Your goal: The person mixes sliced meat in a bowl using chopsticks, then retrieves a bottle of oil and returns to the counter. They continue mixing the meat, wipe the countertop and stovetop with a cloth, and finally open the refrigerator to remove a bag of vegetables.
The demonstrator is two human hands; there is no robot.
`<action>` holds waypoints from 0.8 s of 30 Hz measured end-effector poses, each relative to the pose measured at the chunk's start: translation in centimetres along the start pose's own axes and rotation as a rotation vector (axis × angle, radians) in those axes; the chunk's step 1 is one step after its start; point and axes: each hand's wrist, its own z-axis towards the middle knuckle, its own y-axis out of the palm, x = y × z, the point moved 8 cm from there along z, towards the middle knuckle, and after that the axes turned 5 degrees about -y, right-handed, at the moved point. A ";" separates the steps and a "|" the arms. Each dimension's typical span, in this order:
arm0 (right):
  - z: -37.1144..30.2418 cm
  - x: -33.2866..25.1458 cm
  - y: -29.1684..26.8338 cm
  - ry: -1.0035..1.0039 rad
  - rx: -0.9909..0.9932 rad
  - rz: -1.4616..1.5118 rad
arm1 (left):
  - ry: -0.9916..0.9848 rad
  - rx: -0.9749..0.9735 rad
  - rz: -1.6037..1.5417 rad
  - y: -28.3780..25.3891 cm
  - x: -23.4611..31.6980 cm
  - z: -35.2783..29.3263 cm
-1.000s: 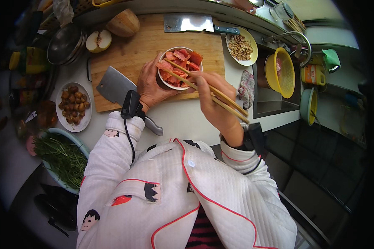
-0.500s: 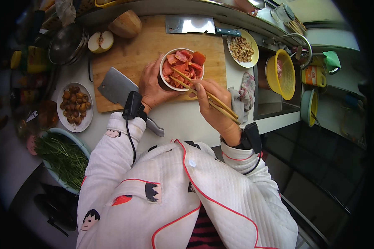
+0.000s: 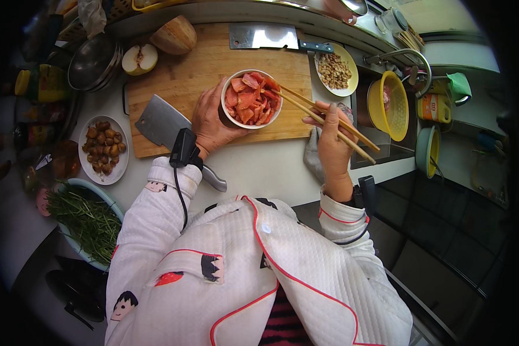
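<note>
My left hand is wrapped round the side of a white bowl at the near part of the wooden cutting board. Red-orange sliced pieces, perhaps meat or tomato, fill the bowl. In my right hand is a pair of wooden chopsticks, their tips at the bowl's right rim among the pieces. A cleaver lies on the board left of my left hand, its handle partly hidden under my wrist. A second cleaver rests along the board's far edge.
Right of the board are a plate of chopped nuts, a grey cloth and a sink with a yellow colander. At the left stand a plate of chestnuts, a basin of greens, metal bowls and a cut fruit.
My right hand has moved right with the chopsticks, whose tips have shifted from the middle of the bowl to its right rim. The pieces lie differently; my left hand stays on the bowl.
</note>
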 end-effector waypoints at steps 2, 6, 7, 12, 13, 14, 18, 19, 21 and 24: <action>-0.4 -0.3 1.0 -0.094 -0.047 -0.096 | -0.004 0.001 -0.003 -0.1 0.0 0.0; -0.7 -1.7 1.3 -0.174 -0.016 -0.034 | -0.004 -0.007 -0.010 0.1 0.0 -0.1; -0.7 -2.4 1.5 -0.211 -0.047 -0.066 | 0.004 0.001 0.000 0.0 0.0 -0.1; -1.8 -5.0 3.7 -0.344 -0.314 -0.289 | -0.007 -0.011 -0.006 0.1 -0.1 0.0; -2.0 -4.8 4.4 -0.297 -0.377 -0.284 | -0.014 -0.014 -0.008 0.1 -0.2 0.0; -2.0 -4.9 4.4 -0.280 -0.364 -0.251 | -0.006 -0.011 -0.012 0.1 -0.1 0.1; -2.1 -5.4 4.9 -0.251 -0.369 -0.207 | -0.011 -0.017 -0.007 -0.1 -0.1 -0.2; -2.0 -5.5 4.8 -0.272 -0.365 -0.219 | -0.006 -0.011 -0.014 -0.1 0.0 -0.2; -1.7 -5.3 6.2 -0.351 -0.405 -0.264 | -0.005 -0.015 -0.013 0.1 0.0 0.0; -1.7 -4.0 9.0 -0.362 -0.444 -0.241 | 0.014 0.012 -0.016 -0.1 0.1 0.1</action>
